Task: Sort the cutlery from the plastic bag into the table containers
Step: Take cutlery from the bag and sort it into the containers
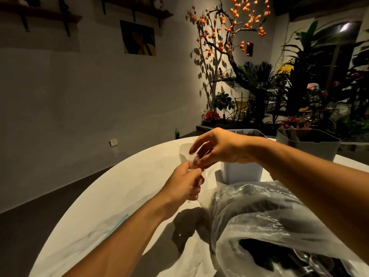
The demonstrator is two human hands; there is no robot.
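Left hand (184,181): raised over the middle of the table, fingers curled round a clear plastic spoon (194,159), bowl end sticking up past the fingertips.
Right hand (216,147): reaching in from the right, thumb and forefinger pinching the bowl of the same clear plastic spoon, other fingers loosely spread.
Clear plastic spoon: held in the air between both hands, above the table and just near of the white cup; lower end of the handle hard to make out.
Crumpled translucent plastic bag (265,220): lying on the near right of the table under the right forearm, mouth open toward the near edge, dark contents and some clear cutlery dimly seen inside.
Small white cup-shaped container (183,150): standing on the table just behind the hands, partly hidden by them.
Pale grey square plastic bin (241,172): upright on the table right of the white cup, far of the bag.
Second grey square bin (308,145): farther right, at the far edge of the table.
Round white table (119,196): carrying all of the above, with a light blue strip (116,226) lying near its left edge.
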